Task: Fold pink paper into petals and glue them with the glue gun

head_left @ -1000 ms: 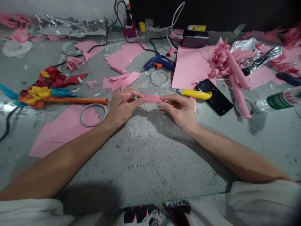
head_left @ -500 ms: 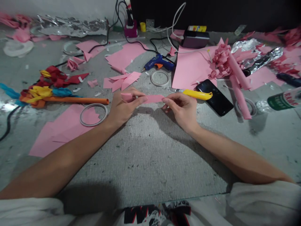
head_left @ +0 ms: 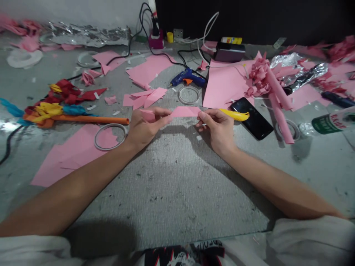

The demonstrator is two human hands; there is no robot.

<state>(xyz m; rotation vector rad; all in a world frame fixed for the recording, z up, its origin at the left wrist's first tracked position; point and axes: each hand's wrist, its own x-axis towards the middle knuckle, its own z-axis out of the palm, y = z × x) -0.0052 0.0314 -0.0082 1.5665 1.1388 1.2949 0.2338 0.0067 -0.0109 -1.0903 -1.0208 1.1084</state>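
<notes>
- Gray tabletop (head_left: 166, 177), worn + dark-flecked, backed by pale wall (head_left: 97, 11) on L, black panel (head_left: 263, 20) on R.
- Folded pink strip (head_left: 184, 111) = item in work. Sits b/w the hands, mid-table, roughly horiz., slanted ends.
- L hand (head_left: 144, 127): thumb + fingers pinched on strip's L end. Another pink bit (head_left: 148, 115) shows at its fingers; can't tell if same pc.
- R hand (head_left: 219, 129): thumb + index pinched on strip's R end, other fingers curled under.
- Yellow cutter (head_left: 237, 115) just past R hand, near end hidden behind it, far end over black phone (head_left: 255, 120).
- Tape roll (head_left: 179, 98) lies flat beyond strip; blue glue gun (head_left: 185, 77) w/ orange trigger right behind it.
- Cut pink pcs (head_left: 145, 98) piled just beyond L hand.
- L side: pink sheets (head_left: 74, 151) by L forearm, 2nd tape roll (head_left: 96, 138) partly on top, near L wrist. Orange tube (head_left: 94, 119) w/ red, yellow + blue paper at its L end.
- R side: pink paper flowers (head_left: 260, 72) w/ rolled stems, then green-label bottle (head_left: 330, 122) on its side, cut off at frame edge.
- Back: crumpled foil (head_left: 88, 35) along wall, purple adapter (head_left: 156, 39) w/ black cord, dark box (head_left: 229, 52).
</notes>
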